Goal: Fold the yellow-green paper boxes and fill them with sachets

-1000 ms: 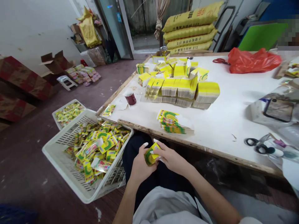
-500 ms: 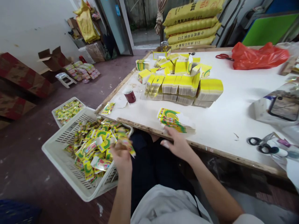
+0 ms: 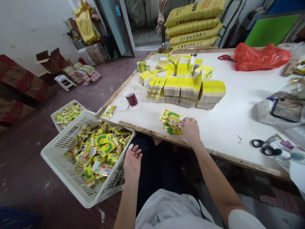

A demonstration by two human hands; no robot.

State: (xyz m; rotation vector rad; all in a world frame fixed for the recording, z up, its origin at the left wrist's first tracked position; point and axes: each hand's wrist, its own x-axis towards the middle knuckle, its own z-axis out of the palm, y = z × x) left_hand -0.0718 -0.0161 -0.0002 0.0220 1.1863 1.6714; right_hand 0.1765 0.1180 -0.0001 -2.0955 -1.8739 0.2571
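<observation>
At the right end of the fanned stack of yellow-and-green printed packets [image 3: 171, 118], your right hand [image 3: 191, 132] has its fingers curled in against the white ends; they hide the contact, so I cannot tell whether a packet is pinched. The stack lies near the front of the white surface [image 3: 221, 124]. Should two layers cling together, or a pull drag instead of lift, the fan would probably slide, and packets could slip over the wooden edge strip [image 3: 143, 130] onto your lap.

Your left hand [image 3: 132, 166] is palm up, fingers loosely curled and apart, holding nothing that shows, just beside the slotted white plastic basket [image 3: 63, 165]. Its heap of packets comes up near the rim at the far right corner, so one landing there might spill off.

Farther out, the dark red mug [image 3: 131, 98] stands left of the bundled yellow cartons [image 3: 172, 86]; a wide sweep of an arm could knock it, wetting the card if it holds liquid.
</observation>
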